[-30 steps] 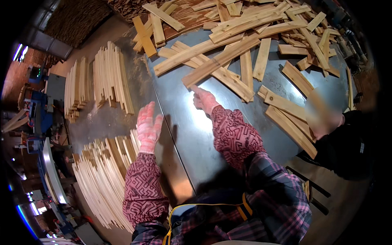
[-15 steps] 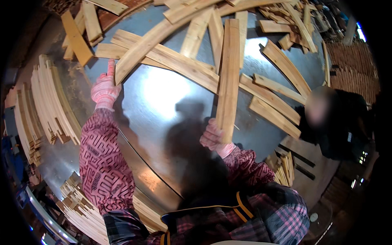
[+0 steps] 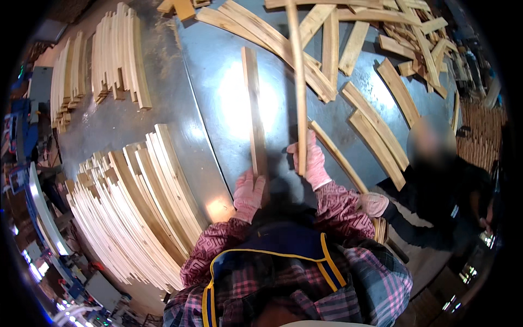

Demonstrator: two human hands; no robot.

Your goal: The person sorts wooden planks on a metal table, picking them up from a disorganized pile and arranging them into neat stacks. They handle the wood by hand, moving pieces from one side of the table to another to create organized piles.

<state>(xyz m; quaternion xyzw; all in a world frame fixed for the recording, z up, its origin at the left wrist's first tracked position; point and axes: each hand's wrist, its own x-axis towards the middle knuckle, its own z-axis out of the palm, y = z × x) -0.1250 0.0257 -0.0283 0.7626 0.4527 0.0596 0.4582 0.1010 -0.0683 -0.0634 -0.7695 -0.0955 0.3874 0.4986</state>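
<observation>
Both my hands wear pink-and-white knit gloves and stand near the front of the metal table. My left hand (image 3: 249, 192) is closed round the near end of a wooden slat (image 3: 253, 103), which points away from me. Close by on the right, my right hand (image 3: 311, 159) grips a second, longer slat (image 3: 297, 76) turned on its narrow edge, its far end reaching past the loose boards. The two slats are apart. Just right of my right hand, a co-worker's gloved hand (image 3: 375, 204) is at the near end of another slat (image 3: 339, 155).
A large stack of slats (image 3: 136, 212) lies at the near left, with more stacks (image 3: 117, 54) farther back. Loose slats (image 3: 321, 73) cross each other at the far side, beside a jumbled heap (image 3: 422, 46). The co-worker (image 3: 441, 191) in dark clothes is at the right edge.
My left hand has come back from the far left and now holds a slat close to me. The slat in my right hand stands on edge. My view has swung left.
</observation>
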